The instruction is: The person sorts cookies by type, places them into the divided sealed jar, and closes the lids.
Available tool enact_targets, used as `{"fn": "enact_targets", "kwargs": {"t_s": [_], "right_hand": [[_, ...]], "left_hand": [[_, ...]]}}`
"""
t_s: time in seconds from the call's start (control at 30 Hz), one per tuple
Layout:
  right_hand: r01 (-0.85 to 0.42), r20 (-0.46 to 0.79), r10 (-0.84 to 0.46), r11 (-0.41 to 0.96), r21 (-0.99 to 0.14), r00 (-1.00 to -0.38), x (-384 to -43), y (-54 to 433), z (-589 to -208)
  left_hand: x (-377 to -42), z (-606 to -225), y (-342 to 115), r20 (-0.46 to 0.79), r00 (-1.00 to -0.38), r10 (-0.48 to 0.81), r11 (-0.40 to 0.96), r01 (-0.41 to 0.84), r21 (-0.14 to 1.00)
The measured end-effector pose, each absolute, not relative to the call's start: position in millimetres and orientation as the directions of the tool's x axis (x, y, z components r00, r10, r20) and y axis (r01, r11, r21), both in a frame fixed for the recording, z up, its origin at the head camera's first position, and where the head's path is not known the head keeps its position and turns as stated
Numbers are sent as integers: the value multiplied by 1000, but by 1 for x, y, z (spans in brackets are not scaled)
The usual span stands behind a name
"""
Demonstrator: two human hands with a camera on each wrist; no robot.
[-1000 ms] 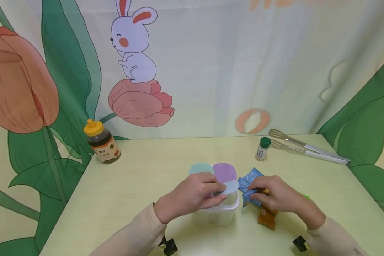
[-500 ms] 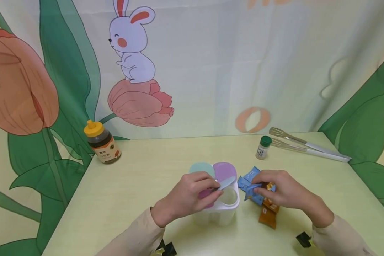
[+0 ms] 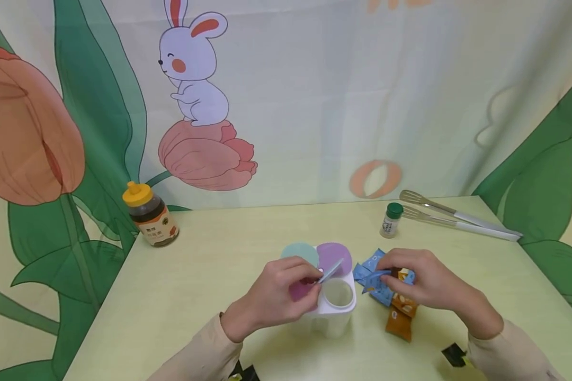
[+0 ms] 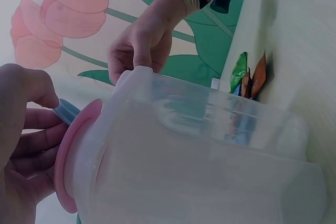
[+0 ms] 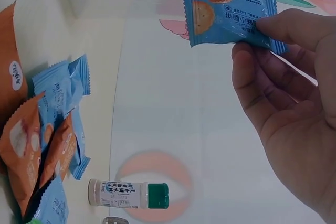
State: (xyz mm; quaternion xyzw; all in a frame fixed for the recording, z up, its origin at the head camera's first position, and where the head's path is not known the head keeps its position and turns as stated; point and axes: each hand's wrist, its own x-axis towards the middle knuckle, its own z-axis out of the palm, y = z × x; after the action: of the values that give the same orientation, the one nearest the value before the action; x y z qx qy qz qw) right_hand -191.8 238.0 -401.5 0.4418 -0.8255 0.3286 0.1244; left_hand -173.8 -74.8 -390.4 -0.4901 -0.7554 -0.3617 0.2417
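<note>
The left hand (image 3: 278, 292) pinches the blue lid (image 3: 331, 270) of the box (image 3: 333, 324) between thumb and fingers. A second ago that lid lay much flatter, partly across its hole (image 3: 338, 293); now it is tilted steeply, and the round hole lies bare. For the work in hand this seems to be the change that counts: one compartment can be reached from above, while the purple lid (image 3: 333, 255) and green lid (image 3: 299, 251) lie down and the pink lid (image 3: 299, 290) is partly hidden by the hand. The right hand (image 3: 421, 280) has shifted only slightly and holds a blue packet (image 5: 226, 18) near one end, thumb against fingers. That packet is just right of the box, over the pile (image 3: 399, 323), apart from the hole. Whether anything lies inside the compartment cannot be made out.
</note>
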Motion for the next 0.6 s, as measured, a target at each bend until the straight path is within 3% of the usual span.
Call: {"fn": "enact_targets", "kwargs": {"t_s": [0.6], "right_hand": [[-831, 527, -655, 326, -450, -542, -182, 231, -376]], "left_hand": [[-173, -390, -78, 745, -417, 521, 245, 909, 338]]}}
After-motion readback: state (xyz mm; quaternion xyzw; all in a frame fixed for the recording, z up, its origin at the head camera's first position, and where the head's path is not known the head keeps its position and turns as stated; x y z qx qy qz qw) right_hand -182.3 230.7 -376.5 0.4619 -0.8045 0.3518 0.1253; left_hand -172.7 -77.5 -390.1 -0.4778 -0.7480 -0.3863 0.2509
